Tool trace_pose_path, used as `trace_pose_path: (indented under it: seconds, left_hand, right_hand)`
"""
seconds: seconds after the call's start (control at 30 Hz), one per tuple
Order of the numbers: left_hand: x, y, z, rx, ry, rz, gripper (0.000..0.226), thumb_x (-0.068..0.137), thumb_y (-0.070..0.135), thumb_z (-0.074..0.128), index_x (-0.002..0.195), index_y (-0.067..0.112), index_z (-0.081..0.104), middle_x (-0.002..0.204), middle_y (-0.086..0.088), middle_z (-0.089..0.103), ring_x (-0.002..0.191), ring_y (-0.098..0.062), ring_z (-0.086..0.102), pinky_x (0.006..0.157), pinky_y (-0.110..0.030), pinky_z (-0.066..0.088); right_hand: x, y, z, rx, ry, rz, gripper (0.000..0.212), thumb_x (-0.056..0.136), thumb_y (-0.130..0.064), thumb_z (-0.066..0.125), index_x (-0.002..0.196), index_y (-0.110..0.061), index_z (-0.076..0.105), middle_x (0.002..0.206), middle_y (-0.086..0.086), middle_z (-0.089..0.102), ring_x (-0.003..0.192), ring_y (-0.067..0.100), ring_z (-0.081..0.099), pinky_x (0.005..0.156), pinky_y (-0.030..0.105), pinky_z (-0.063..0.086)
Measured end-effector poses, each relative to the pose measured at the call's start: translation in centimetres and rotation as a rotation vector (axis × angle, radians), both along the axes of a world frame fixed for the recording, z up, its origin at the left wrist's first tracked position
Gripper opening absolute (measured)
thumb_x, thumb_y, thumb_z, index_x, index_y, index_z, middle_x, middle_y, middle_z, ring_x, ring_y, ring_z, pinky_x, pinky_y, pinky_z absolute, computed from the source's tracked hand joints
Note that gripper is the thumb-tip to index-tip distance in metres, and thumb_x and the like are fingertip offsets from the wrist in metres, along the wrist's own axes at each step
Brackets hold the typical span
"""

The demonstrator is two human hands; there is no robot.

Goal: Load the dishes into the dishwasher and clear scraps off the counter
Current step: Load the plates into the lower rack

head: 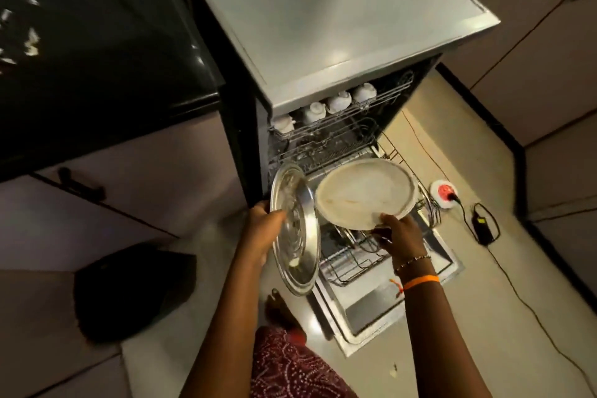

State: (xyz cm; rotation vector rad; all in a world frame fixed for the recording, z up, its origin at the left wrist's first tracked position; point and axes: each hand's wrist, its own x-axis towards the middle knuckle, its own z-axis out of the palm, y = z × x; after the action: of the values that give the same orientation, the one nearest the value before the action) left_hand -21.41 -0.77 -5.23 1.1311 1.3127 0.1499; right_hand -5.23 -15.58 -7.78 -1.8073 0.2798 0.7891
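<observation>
Apparently right fingers [386, 220] pinch white plate's [365, 191] near rim.

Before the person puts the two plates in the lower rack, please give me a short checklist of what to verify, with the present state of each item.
1. Left hand grip on the round steel plate: ok, held at the rim, plate upright.
2. Right hand grip on the white round plate: ok, held at its near edge.
3. Dishwasher door open: ok.
4. Lower wire rack pulled out: ok.
5. Free slots in the rack: cannot tell, the plates hide much of it.
6. White plate scraped: not ok, residue shows.
</observation>
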Motion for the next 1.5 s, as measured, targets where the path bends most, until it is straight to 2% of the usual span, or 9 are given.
trace_pose_path:
  seconds: [0.17,0.33,0.47,0.57,0.7,0.87,1.17,1.37,1.5]
  left_hand:
    - [4.8,-0.4,-5.1,-0.028,0.088,-0.025,0.058,0.053,0.029,0.056,0.109,0.018,0.061,0.092,-0.010,0.070,0.086,-0.030,0.066,0.082,-0.047,0.055]
    - [7.4,-1.0,-5.1,-0.024,0.174,0.027,0.032,0.074,0.019,0.058,0.106,0.023,0.057,0.087,-0.002,0.066,0.082,-0.023,0.062,0.076,-0.037,0.054]
    - [10.6,-2.1,-8.4,0.010,0.189,0.142,0.036,0.069,0.025,0.057,0.105,0.022,0.059,0.082,0.002,0.064,0.077,-0.018,0.060,0.066,-0.027,0.044]
    - [14.4,-3.4,-11.3,0.062,0.191,0.314,0.026,0.078,0.015,0.058,0.101,0.027,0.059,0.085,0.004,0.064,0.073,-0.011,0.058,0.067,-0.026,0.044]
    - [18.8,-4.6,-16.1,0.094,0.233,0.479,0.040,0.080,0.010,0.057,0.119,0.017,0.056,0.107,-0.008,0.065,0.092,-0.027,0.061,0.083,-0.036,0.051]
    - [21.1,-4.5,-20.5,0.120,0.194,0.583,0.054,0.060,0.030,0.051,0.111,0.014,0.060,0.100,-0.009,0.067,0.089,-0.027,0.061,0.078,-0.033,0.048]
    - [20.2,-5.2,-25.2,0.047,-0.049,0.695,0.024,0.056,0.019,0.060,0.079,0.021,0.065,0.071,0.003,0.065,0.075,-0.018,0.058,0.065,-0.028,0.043]
    - [17.9,-7.5,-26.3,-0.045,-0.193,0.819,0.044,0.073,0.003,0.063,0.114,0.017,0.058,0.100,-0.005,0.067,0.090,-0.022,0.063,0.063,-0.028,0.047]
    - [15.8,-9.2,-26.5,-0.123,-0.305,0.904,0.056,0.070,0.004,0.066,0.123,0.018,0.054,0.099,-0.001,0.069,0.091,-0.019,0.066,0.058,-0.025,0.052]
  right_hand:
    - [4.7,0.0,-3.0,-0.184,-0.137,0.137,0.032,0.089,0.008,0.043,0.120,0.005,0.048,0.110,0.022,0.056,0.069,0.029,0.057,0.037,0.016,0.048]
    - [7.8,-0.2,-5.5,-0.332,-0.280,0.360,0.024,0.088,0.007,0.046,0.111,0.011,0.052,0.101,0.022,0.058,0.078,0.026,0.055,0.036,0.012,0.044]
    - [12.2,1.3,-9.6,-0.436,-0.410,0.615,0.031,0.085,-0.007,0.048,0.113,0.004,0.054,0.097,0.028,0.064,0.078,0.039,0.062,0.066,0.043,0.054]
    - [15.9,3.0,-13.6,-0.504,-0.460,0.766,0.030,0.087,-0.001,0.045,0.116,0.004,0.051,0.102,0.032,0.062,0.092,0.045,0.059,0.076,0.045,0.048]
    - [20.4,5.3,-19.0,-0.471,-0.544,0.906,0.031,0.087,-0.001,0.045,0.118,0.003,0.049,0.101,0.030,0.063,0.089,0.044,0.060,0.075,0.045,0.050]
    - [24.2,9.0,-25.1,-0.473,-0.689,1.048,0.037,0.089,-0.003,0.045,0.126,0.002,0.046,0.104,0.029,0.062,0.092,0.042,0.059,0.066,0.036,0.038]
    - [26.2,14.2,-33.0,-0.610,-0.775,1.181,0.032,0.093,-0.007,0.039,0.124,0.000,0.044,0.117,0.028,0.058,0.110,0.041,0.054,0.086,0.041,0.042]
    - [26.8,12.9,-33.3,-0.559,-0.611,1.098,0.041,0.091,-0.011,0.051,0.126,0.004,0.037,0.127,0.028,0.051,0.117,0.041,0.049,0.092,0.040,0.039]
    - [24.6,8.5,-30.2,-0.332,-0.842,1.030,0.054,0.087,-0.010,0.058,0.133,0.003,0.034,0.134,0.022,0.046,0.119,0.037,0.047,0.096,0.039,0.040]
